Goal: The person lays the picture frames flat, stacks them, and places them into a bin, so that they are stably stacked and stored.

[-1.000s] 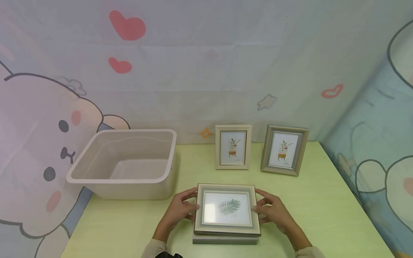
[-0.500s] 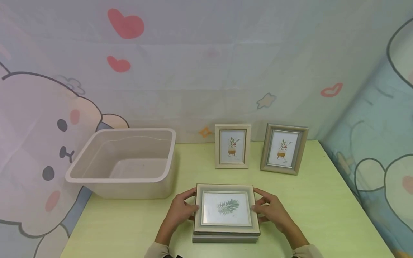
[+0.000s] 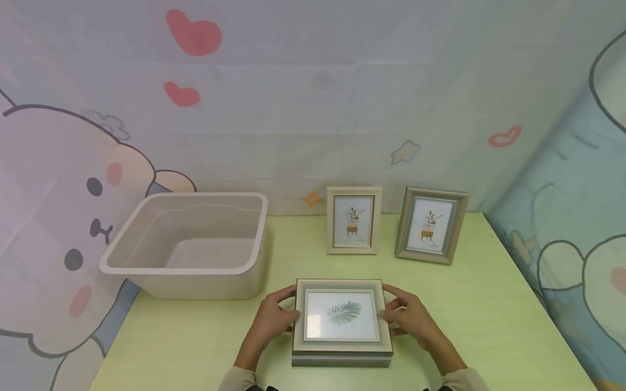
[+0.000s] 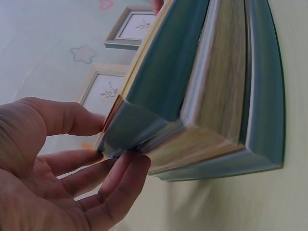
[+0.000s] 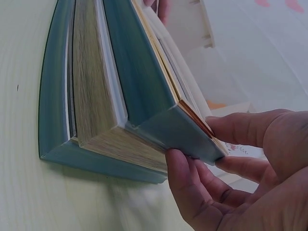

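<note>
A picture frame (image 3: 342, 346) with a green leaf print lies face up on top of a stack near the table's front. Below it in the left wrist view come a wood-grain frame (image 4: 221, 72) and a blue-green frame (image 4: 267, 86) at the bottom. My left hand (image 3: 271, 315) pinches the top frame's left edge, thumb on its face and fingers at its side. On the opposite edge my right hand (image 3: 411, 315) grips in the same way. The right wrist view shows the right thumb (image 5: 240, 127) over the rim and the other fingers against the side.
Behind the stack stand a cream frame (image 3: 330, 222) and, to its right, a grey-gold frame (image 3: 402, 233), both with potted-plant prints. A beige plastic bin (image 3: 205, 285) sits at the left of the green table (image 3: 499, 315). A cartoon-printed curtain (image 3: 293, 108) hangs behind.
The top frame has shifted slightly left and toward me with both hands on it, and now lines up more closely with the stack. The bin and standing frames stay put.
</note>
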Available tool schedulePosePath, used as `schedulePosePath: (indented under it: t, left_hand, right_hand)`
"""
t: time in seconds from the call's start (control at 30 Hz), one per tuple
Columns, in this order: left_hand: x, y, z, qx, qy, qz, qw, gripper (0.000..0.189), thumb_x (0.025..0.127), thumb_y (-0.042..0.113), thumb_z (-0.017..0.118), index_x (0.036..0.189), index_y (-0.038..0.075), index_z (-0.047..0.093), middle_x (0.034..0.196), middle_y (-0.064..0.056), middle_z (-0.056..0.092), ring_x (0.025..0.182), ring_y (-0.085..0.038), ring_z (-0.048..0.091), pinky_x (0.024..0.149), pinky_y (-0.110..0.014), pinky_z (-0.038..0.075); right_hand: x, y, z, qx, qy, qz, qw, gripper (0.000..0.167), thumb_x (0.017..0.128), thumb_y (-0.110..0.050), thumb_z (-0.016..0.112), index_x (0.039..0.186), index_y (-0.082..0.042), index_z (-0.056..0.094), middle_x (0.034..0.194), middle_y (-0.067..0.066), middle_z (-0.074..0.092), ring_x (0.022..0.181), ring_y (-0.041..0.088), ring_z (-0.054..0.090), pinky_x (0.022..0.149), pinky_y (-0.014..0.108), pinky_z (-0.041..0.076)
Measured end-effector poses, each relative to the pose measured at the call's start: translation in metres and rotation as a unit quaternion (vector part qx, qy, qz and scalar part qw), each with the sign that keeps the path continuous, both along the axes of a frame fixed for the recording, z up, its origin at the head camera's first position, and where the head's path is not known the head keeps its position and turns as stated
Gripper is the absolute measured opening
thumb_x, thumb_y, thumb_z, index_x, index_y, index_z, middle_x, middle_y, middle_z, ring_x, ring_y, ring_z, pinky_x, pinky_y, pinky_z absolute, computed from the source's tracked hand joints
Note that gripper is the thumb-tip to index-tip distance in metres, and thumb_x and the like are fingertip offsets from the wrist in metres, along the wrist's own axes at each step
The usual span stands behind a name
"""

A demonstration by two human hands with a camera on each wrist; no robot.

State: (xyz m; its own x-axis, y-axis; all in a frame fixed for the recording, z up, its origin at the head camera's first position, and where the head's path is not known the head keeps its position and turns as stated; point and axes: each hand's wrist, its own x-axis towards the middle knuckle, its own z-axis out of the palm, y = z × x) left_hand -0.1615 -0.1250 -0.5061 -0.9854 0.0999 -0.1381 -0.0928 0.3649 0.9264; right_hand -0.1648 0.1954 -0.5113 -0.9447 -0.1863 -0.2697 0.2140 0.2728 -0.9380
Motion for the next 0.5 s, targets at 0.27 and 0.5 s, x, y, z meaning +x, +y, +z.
schedulePosePath:
  t: [0.27, 0.5]
  left_hand:
    - [0.0011, 0.0000, -0.0020, -0.011, 0.003, 0.005, 0.9999, 0.064, 0.076, -0.003, 0.064, 0.140, 0.003, 0.056, 0.134, -0.021, 0.063, 0.052, -0.017, 0.062, 0.054, -0.036, 0.058]
    - [0.0002, -0.0003, -0.0038, -0.023, 0.005, 0.013, 0.9996, 0.063, 0.075, -0.002, 0.064, 0.138, 0.003, 0.059, 0.132, -0.022, 0.064, 0.051, -0.015, 0.060, 0.051, -0.030, 0.054]
  right_hand:
    - [-0.0006, -0.0002, -0.0064, 0.002, -0.015, 0.004, 0.9999, 0.073, 0.089, -0.007, 0.070, 0.153, -0.002, 0.035, 0.099, 0.013, 0.057, 0.080, 0.019, 0.060, 0.064, 0.041, 0.062]
    - [-0.0018, -0.0011, -0.0092, 0.008, -0.017, -0.002, 0.9998, 0.072, 0.088, -0.005, 0.071, 0.152, -0.002, 0.037, 0.102, 0.015, 0.056, 0.079, 0.020, 0.060, 0.062, 0.042, 0.062]
